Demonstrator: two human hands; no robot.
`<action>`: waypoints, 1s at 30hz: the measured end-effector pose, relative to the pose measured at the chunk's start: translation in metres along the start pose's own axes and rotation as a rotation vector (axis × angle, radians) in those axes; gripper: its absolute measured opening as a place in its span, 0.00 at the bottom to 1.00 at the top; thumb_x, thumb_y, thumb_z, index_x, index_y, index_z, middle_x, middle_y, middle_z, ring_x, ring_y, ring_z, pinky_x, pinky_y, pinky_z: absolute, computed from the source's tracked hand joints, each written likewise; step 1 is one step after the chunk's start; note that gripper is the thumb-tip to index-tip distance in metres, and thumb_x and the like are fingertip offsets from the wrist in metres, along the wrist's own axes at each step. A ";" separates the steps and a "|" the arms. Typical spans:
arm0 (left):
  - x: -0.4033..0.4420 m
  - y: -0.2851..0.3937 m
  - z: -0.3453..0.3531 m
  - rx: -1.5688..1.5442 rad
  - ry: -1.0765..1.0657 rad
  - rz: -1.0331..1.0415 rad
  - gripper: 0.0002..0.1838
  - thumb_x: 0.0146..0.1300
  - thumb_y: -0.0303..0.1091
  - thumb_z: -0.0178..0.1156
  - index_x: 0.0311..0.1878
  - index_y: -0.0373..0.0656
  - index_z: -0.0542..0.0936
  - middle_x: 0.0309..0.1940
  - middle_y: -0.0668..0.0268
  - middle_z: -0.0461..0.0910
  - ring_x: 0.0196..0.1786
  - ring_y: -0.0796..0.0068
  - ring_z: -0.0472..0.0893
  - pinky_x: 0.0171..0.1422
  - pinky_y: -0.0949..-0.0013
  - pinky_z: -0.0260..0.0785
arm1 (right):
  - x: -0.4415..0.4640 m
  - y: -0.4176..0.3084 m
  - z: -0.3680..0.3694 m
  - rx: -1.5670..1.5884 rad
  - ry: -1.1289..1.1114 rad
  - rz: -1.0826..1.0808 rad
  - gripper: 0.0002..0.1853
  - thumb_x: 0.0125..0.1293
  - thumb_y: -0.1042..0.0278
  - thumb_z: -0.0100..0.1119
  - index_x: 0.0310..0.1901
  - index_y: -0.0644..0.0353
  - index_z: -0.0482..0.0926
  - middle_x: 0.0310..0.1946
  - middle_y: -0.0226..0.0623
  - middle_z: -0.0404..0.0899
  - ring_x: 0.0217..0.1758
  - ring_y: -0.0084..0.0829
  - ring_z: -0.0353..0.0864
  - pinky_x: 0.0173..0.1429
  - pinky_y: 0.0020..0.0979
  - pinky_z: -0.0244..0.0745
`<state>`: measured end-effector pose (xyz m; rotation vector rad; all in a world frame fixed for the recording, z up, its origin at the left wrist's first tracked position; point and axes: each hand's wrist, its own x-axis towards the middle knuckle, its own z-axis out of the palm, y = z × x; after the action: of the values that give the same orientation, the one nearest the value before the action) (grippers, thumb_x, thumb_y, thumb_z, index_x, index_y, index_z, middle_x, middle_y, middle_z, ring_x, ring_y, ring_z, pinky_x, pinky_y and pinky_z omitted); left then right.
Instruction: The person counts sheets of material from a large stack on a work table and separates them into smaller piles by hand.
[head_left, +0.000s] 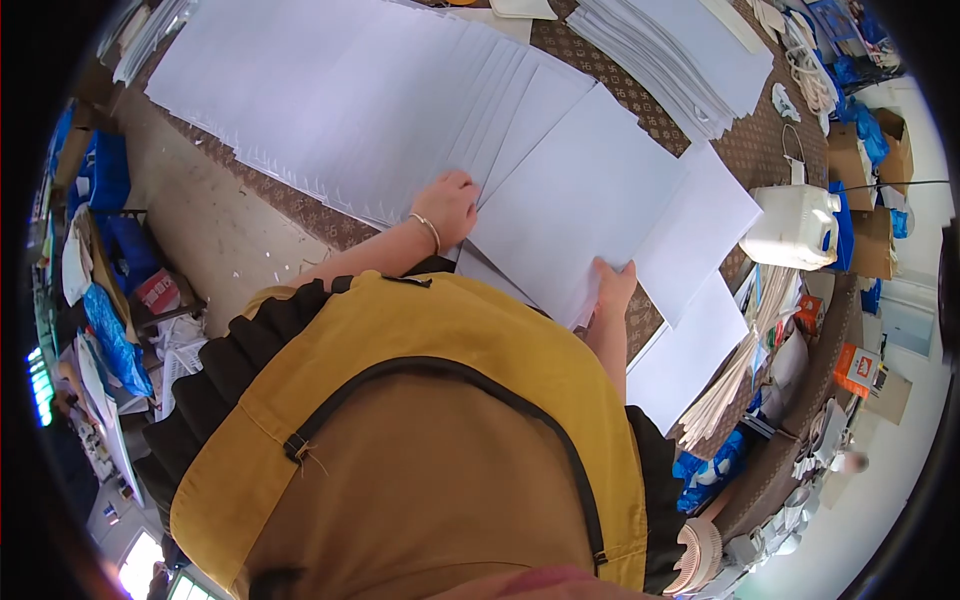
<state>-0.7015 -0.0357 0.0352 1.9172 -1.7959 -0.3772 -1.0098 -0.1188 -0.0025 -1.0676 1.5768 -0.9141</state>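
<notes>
My left hand (447,207), with a bracelet at the wrist, rests with curled fingers at the near edge of a long row of overlapping white sheets (300,90). Right of it lies a large white sheet (575,190), tilted across the others. At that sheet's lower right edge, my right hand (613,287) grips the paper between thumb and fingers. Another white sheet (700,225) sticks out beyond it to the right, and a smaller white stack (688,350) lies nearer to me.
Thick paper stacks (680,60) lie at the back right of the brown patterned table (590,50). A white plastic jug (790,228) and a bundle of thin sticks (735,375) are on the right. Blue bags (115,340) and boxes are at the left.
</notes>
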 end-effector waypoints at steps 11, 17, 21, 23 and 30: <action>0.035 0.004 0.010 -0.073 -0.023 -0.330 0.13 0.54 0.35 0.53 0.41 0.41 0.77 0.41 0.55 0.76 0.44 0.56 0.75 0.49 0.60 0.68 | -0.012 0.004 0.002 0.006 0.017 -0.073 0.22 0.45 0.77 0.61 0.46 0.67 0.71 0.39 0.40 0.77 0.40 0.32 0.75 0.46 0.30 0.70; 0.053 0.005 0.016 -0.067 -0.189 -0.507 0.13 0.54 0.40 0.54 0.35 0.41 0.79 0.37 0.56 0.79 0.40 0.58 0.77 0.47 0.60 0.69 | 0.001 0.020 0.002 -0.203 0.045 -0.256 0.20 0.47 0.75 0.61 0.44 0.67 0.71 0.37 0.40 0.77 0.40 0.31 0.76 0.46 0.31 0.70; 0.053 0.007 0.014 -0.179 -0.080 -0.514 0.13 0.54 0.41 0.54 0.31 0.41 0.80 0.32 0.57 0.80 0.37 0.58 0.78 0.45 0.60 0.69 | 0.006 0.017 -0.002 -0.351 0.059 -0.382 0.19 0.49 0.73 0.61 0.44 0.67 0.70 0.37 0.40 0.77 0.40 0.32 0.76 0.46 0.31 0.70; 0.054 0.006 0.013 -0.156 -0.057 -0.532 0.13 0.54 0.42 0.54 0.31 0.41 0.80 0.31 0.57 0.80 0.37 0.58 0.78 0.44 0.60 0.69 | 0.005 0.006 -0.003 -0.382 0.053 -0.422 0.19 0.50 0.72 0.61 0.44 0.67 0.70 0.37 0.41 0.77 0.40 0.32 0.76 0.46 0.31 0.70; 0.059 -0.003 0.015 -0.009 -0.049 -0.552 0.13 0.54 0.42 0.55 0.29 0.41 0.79 0.28 0.57 0.79 0.35 0.59 0.78 0.42 0.60 0.69 | 0.032 -0.010 -0.020 -0.071 -0.175 -0.366 0.20 0.54 0.73 0.57 0.49 0.66 0.68 0.42 0.38 0.76 0.43 0.30 0.74 0.50 0.29 0.68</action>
<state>-0.7010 -0.0959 0.0281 2.3956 -1.2588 -0.6160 -1.0316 -0.1507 0.0014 -1.4772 1.2996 -0.9797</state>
